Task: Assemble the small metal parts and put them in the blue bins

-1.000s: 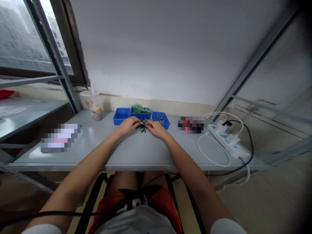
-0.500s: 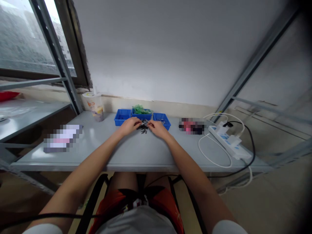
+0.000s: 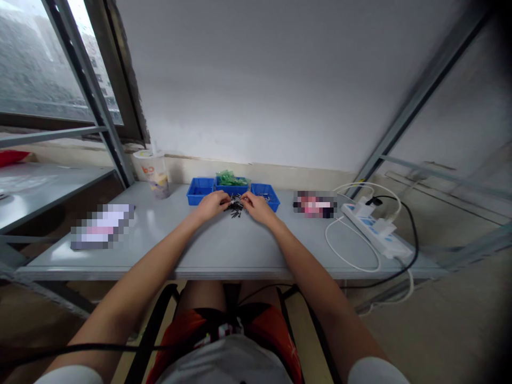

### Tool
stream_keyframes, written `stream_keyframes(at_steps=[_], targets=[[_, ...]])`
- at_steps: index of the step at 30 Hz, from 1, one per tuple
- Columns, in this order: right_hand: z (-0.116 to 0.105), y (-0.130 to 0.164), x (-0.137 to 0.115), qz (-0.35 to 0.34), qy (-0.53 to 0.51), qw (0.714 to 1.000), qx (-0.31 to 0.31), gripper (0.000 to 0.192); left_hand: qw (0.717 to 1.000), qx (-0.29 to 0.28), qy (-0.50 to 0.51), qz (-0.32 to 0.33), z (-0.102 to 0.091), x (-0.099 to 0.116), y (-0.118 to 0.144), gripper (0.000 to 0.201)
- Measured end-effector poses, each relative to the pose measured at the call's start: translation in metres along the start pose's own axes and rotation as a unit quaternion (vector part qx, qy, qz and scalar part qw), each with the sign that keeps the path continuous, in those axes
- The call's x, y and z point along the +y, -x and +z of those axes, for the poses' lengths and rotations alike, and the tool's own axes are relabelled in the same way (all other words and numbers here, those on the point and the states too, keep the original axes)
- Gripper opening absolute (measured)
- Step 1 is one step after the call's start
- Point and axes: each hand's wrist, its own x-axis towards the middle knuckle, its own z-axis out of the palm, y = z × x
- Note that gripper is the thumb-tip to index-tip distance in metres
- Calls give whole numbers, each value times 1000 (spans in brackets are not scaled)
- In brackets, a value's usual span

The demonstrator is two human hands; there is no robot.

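Note:
A small pile of black and silvery screw-like pieces (image 3: 236,210) lies on the grey table, between my two hands. My left hand (image 3: 215,205) is at the pile's left edge, its fingertips pinched together. On the opposite side my right hand (image 3: 256,207) also has its fingers closed at the pile. What either hand pinches is too small to make out. Just behind stand three blue bins: the left bin (image 3: 196,199) has a dark inside, the middle bin (image 3: 231,189) holds green plastic packets (image 3: 227,178), and the right bin (image 3: 273,201) contains small silvery pieces, partly covered by my right hand.
A drink cup with a straw (image 3: 158,178) stands at the back left. A blurred-out phone-like object (image 3: 103,226) lies at left, another blurred item (image 3: 314,204) at right. A white power strip (image 3: 378,234) with plugs and looping cables occupies the right end. Grey metal posts flank the table.
Both hands stay at the pile with only slight finger movement. The fingertips have shifted a little, and more of the dark pieces show between them. The view has tilted very slightly.

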Motion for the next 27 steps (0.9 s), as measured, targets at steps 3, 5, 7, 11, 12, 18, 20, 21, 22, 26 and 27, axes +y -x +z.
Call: stream_keyframes(at_steps=[3, 5, 7, 11, 12, 18, 20, 21, 22, 26, 27], targets=[[0, 0, 0, -4, 3, 1000, -3, 18, 1000, 2, -1, -2, 0, -1, 0, 10], [-1, 0, 1, -2, 3, 1000, -8, 17, 1000, 5, -3, 0, 0, -2, 0, 11], [-2, 0, 0, 2, -2, 1000, -13, 18, 1000, 8, -7, 9, 1, -3, 0, 14], [-3, 1, -1, 0, -17, 1000, -7, 20, 999, 16, -7, 28, 3, -7, -1, 19], [-3, 1, -1, -2, -22, 1000, -5, 21, 999, 19, -7, 29, 3, -7, -1, 20], [-4, 0, -2, 1, -29, 1000, -3, 23, 999, 27, -14, 32, 3, -4, -2, 26], [-4, 0, -2, 1, -23, 1000, -5, 23, 999, 27, -12, 28, 2, -2, -1, 26], [-4, 0, -1, 1, -19, 1000, -6, 23, 999, 28, -11, 24, 2, -1, -1, 26], [-3, 0, -1, 0, -14, 1000, -7, 23, 999, 30, -11, 19, 2, 0, -1, 26], [-1, -1, 1, 8, 5, 1000, -18, 18, 999, 39, -13, 5, 0, 2, 0, 25], [-1, 0, 1, 9, 7, 1000, -20, 17, 999, 40, -12, 4, 0, 3, 0, 25]])
